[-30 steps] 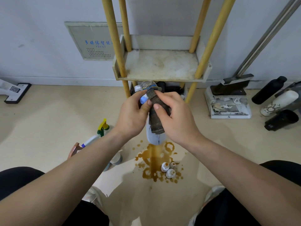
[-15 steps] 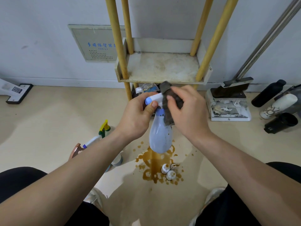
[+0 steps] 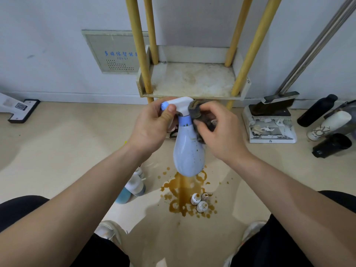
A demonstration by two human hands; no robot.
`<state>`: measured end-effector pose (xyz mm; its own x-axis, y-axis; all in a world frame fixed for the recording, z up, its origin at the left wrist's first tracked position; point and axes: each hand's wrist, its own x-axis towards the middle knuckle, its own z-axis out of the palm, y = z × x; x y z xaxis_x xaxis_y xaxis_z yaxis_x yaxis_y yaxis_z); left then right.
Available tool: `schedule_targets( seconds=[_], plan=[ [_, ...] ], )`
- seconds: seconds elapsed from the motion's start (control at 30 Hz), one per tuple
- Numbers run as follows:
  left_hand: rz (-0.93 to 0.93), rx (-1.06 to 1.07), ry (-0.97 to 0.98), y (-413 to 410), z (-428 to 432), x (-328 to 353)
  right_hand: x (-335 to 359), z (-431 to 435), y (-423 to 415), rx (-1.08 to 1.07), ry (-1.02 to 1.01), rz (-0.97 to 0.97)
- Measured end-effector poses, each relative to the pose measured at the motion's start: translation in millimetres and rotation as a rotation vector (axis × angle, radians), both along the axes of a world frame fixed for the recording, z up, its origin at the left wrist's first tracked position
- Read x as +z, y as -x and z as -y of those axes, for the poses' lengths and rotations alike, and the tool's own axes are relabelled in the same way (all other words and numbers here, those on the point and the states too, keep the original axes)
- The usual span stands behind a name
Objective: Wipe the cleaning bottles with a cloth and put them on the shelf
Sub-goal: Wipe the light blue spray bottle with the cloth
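Head view: shelf [image 3: 192, 81] bare, against wall. Bottle [image 3: 187, 149] held in air just in front of it, over brown spill [image 3: 185, 191]; long axis vertical, base down, nozzle pointing left. Left hand [image 3: 152, 126] closed around trigger head. Right hand [image 3: 217, 132] pinches cloth [image 3: 198, 110] against bottle neck.

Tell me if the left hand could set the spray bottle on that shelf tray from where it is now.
Probably yes. The left hand grips the spray bottle by its trigger head just below the shelf tray, whose surface is bare. The right hand pressing the cloth against it would need to let go first.
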<state>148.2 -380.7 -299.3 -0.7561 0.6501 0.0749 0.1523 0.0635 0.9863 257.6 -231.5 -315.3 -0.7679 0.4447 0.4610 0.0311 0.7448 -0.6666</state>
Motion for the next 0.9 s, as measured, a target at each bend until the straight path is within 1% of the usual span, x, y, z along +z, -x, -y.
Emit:
schedule_targets(
  seconds=[0.07,0.13,0.2,0.3,0.33,0.4,0.5,0.57,0.6,0.67,0.77,0.83,0.9],
  plan=[
    [0.063,0.063,-0.016,1.1,0.1,2.1,-6.4,9.9,-2.0,0.057,-0.024,0.021],
    [0.107,0.134,-0.012,3.5,0.8,0.5,-11.1,11.6,-4.6,0.115,-0.095,0.069],
    [0.123,0.174,-0.016,5.5,0.8,-0.2,-13.3,10.7,-8.2,0.183,-0.218,0.092],
    [0.089,0.209,-0.001,5.6,0.6,-0.3,-17.6,22.1,-14.8,0.272,-0.456,0.135],
    [0.083,0.22,0.01,5.9,0.0,-1.5,-18.7,27.4,-16.5,0.283,-0.504,0.151],
    [0.074,0.229,0.032,4.4,-2.0,-3.6,-15.4,31.1,-15.2,0.247,-0.513,0.137],
    [0.055,0.212,0.05,0.0,-5.1,-4.0,-4.5,20.4,-7.7,0.077,-0.466,0.033],
    [0.068,0.215,0.023,-1.4,-5.8,-0.8,-1.1,16.2,-4.5,0.01,-0.456,0.002],
    [0.066,0.224,0.013,-0.6,-5.5,0.5,-1.7,18.1,-4.2,0.016,-0.462,0.004],
    [0.062,0.253,0.012,2.5,-3.7,0.2,-6.0,26.6,-6.1,0.101,-0.497,0.04],
    [0.041,0.283,0.041,5.5,0.0,-6.3,-15.8,37.7,-11.4,0.241,-0.536,0.168],
    [0.025,0.286,0.06,5.9,0.4,-10.0,-16.6,38.0,-13.5,0.276,-0.523,0.222],
    [0.021,0.282,0.07,4.3,-0.5,-11.3,-12.0,34.0,-12.5,0.264,-0.497,0.21]
  ],
)
